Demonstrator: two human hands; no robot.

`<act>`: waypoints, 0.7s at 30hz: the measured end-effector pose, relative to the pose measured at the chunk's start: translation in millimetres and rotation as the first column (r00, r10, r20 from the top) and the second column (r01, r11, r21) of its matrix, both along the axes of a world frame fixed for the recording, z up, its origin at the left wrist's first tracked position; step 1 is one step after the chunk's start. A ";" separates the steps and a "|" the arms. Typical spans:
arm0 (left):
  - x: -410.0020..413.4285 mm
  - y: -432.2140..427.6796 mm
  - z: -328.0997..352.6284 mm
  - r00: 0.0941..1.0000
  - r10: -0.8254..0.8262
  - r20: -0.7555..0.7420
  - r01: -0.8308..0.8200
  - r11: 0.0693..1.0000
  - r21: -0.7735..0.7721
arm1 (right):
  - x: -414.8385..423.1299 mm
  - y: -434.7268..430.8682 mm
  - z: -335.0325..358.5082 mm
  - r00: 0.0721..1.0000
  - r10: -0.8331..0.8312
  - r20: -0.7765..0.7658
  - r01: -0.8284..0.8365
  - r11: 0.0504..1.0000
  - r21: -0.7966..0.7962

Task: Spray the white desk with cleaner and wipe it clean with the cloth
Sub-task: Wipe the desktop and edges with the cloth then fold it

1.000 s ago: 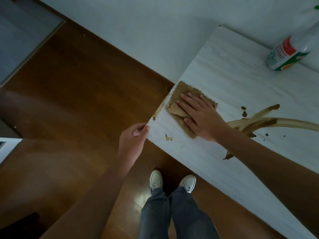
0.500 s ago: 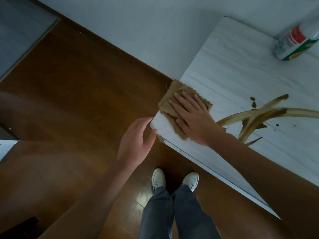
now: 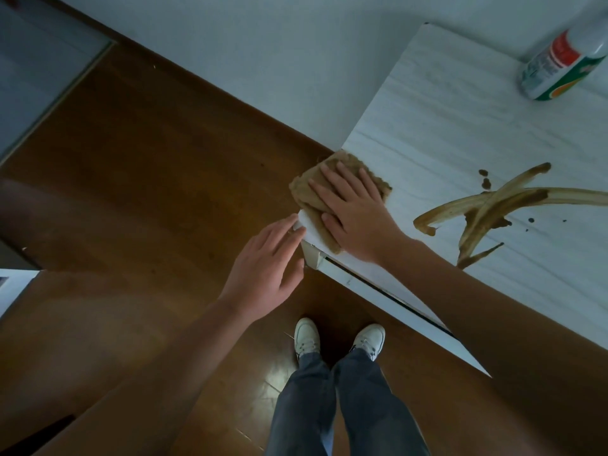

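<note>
Right hand (image 3: pixel 358 218) lies flat, fingers spread, pressing the brown cloth (image 3: pixel 316 195) onto the near-left corner of the white counter (image 3: pixel 444 133), cloth overhanging the edge. Left hand (image 3: pixel 266 274) hovers open at that corner, grip spread, holding nothing. Risk: pushed further left, the cloth could slide off onto the floor and drop grime. Big brown smears (image 3: pixel 493 209) wait to the right, unwiped. The spray bottle (image 3: pixel 559 64) stands at the far edge, its long axis upright.
</note>
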State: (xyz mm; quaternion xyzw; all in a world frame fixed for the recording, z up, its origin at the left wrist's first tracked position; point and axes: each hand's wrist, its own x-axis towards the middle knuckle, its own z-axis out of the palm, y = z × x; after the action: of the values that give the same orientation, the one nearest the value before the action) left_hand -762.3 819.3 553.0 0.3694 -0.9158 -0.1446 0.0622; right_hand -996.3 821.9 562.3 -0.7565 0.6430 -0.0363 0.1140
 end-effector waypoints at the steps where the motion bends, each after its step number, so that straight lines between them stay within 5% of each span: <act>1: -0.1 0.8 0.1 1.000 0.002 0.006 -0.002 1.000 0.006 | -1.2 11.4 0.6 1.000 0.014 0.003 -0.014 1.000 -0.003; 9: 2.1 -2.8 2.8 0.998 -0.018 0.056 0.017 1.000 0.008 | -45.8 68.1 0.5 1.000 0.011 -0.005 -0.010 0.998 0.063; 15: -0.7 -8.1 8.1 0.999 -0.019 0.045 0.019 1.000 -0.005 | -27.9 2.3 -1.6 0.958 -0.286 -0.006 0.286 0.958 0.035; 21: -4.9 -8.4 10.1 1.000 0.000 -0.021 0.000 1.000 0.024 | -5.2 45.6 -1.3 0.999 -0.045 -0.009 0.046 0.999 0.029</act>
State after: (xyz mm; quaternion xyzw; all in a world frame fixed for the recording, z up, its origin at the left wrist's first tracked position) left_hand -767.2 810.9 563.0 0.3687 -0.9133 -0.1595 0.0673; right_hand -1001.5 867.5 561.0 -0.7401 0.6609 -0.0264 0.1217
